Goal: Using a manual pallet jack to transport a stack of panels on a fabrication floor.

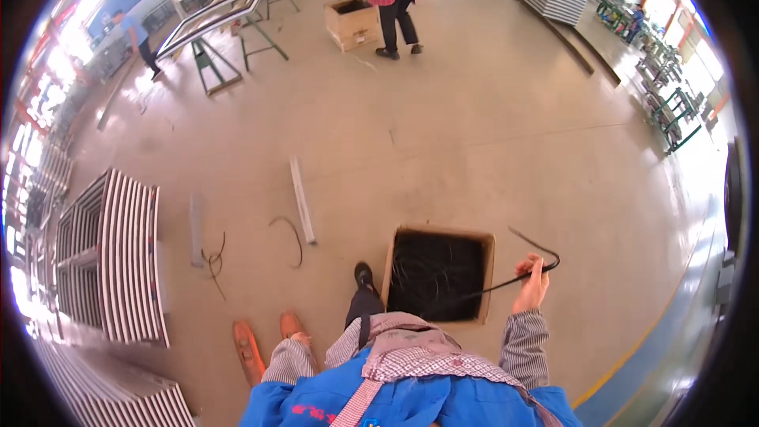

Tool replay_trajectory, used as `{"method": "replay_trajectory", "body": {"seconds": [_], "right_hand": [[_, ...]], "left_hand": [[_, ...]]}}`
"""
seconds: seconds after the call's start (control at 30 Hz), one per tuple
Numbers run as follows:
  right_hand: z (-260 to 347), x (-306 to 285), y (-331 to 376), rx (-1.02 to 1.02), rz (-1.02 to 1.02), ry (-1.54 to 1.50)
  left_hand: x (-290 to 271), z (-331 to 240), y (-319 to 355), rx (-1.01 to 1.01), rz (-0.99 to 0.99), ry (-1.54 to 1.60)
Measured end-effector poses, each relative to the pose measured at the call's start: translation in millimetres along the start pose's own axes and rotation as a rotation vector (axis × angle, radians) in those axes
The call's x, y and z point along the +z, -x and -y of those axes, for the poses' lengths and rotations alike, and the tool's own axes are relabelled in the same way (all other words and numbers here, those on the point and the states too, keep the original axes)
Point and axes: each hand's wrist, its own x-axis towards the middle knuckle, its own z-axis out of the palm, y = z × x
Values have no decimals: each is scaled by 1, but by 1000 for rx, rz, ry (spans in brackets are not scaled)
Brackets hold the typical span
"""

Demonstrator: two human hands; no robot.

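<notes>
My right hand [533, 285] is closed around a thin black rubber-like strip [506, 283] to the right of an open cardboard box [489, 261]. One end of the strip bends back above my fingers; the other runs down into the box. Inside lies a dark mass of similar black strips [435, 269]. Low on the left, my left hand [300, 338] is mostly hidden by its sleeve, its fingers curled at a short orange piece [291, 323]. Beside it is a longer orange piece [248, 352] with a slot; I cannot tell whether the two are joined.
Loose black strips [213, 262] and two pale bars [302, 199] lie on the floor ahead-left. Stacked frames [130, 257] stand at the left. Farther off are a person [395, 0] beside a wooden crate [352, 28], a trestle-held frame [213, 20] and another person [138, 39].
</notes>
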Motion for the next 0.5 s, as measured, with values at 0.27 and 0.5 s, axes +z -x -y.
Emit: {"method": "replay_trajectory", "body": {"seconds": [0.27,0.5], "right_hand": [[14,215,-51,-75,127,-18],[5,333,-99,-79,191,-48]], "left_hand": [[-227,-60,-82,186,-393,221],[-304,-20,-88,-249,-250,197]]}}
